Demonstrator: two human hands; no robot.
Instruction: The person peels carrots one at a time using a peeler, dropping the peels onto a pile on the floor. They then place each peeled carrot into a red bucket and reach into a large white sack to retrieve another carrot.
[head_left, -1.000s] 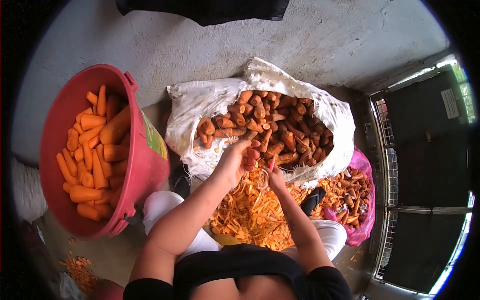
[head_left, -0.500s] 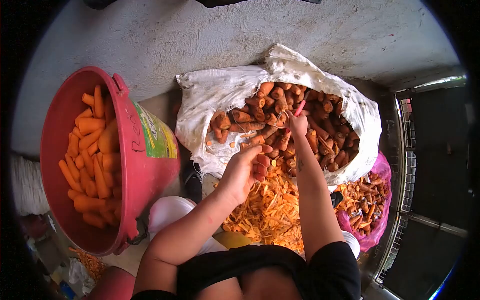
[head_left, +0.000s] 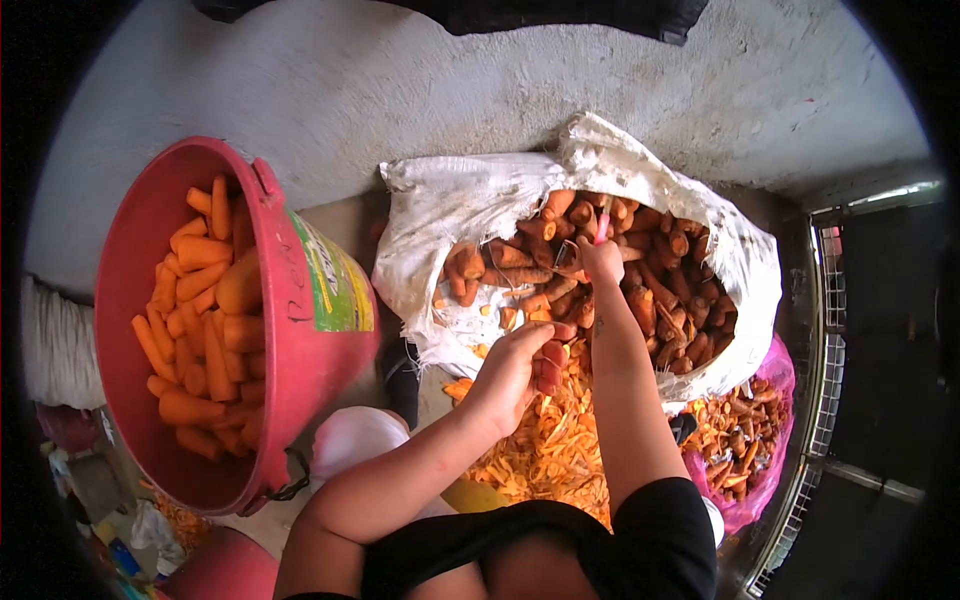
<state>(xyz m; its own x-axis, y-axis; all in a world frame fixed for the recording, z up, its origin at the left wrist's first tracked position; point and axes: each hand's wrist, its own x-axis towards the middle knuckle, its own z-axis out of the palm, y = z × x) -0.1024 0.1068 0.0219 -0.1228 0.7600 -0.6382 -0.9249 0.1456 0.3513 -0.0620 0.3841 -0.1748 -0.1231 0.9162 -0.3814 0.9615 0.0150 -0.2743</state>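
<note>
A: How will the unpeeled carrots handle?

B: Stiff and fairly solid, probably, with rough, earthy skin that should grip well unless damp. They lie heaped in the mouth of the white sack. The thick middle looks the best place to take hold; a thin tip might snap.

A: And the peeler?

B: Light and rigid, by its look, and best held by the pink handle. The person's right hand has that gripped, out over the carrots; whether it also touches one cannot be told.

A: The left hand?

B: Half-curled at the sack's near edge, above the peelings. Whether its palm holds anything cannot be told. Those strips look soft and limp.

A: Farther out?

B: The red bucket holds peeled carrots, likely slicker than the rough ones. On the other side, a pink bag of carrot pieces sits beside the sack.

A: What differs from the first frame?

B: The right hand was close by the left then; now it reaches farther into the sack's opening.
</note>
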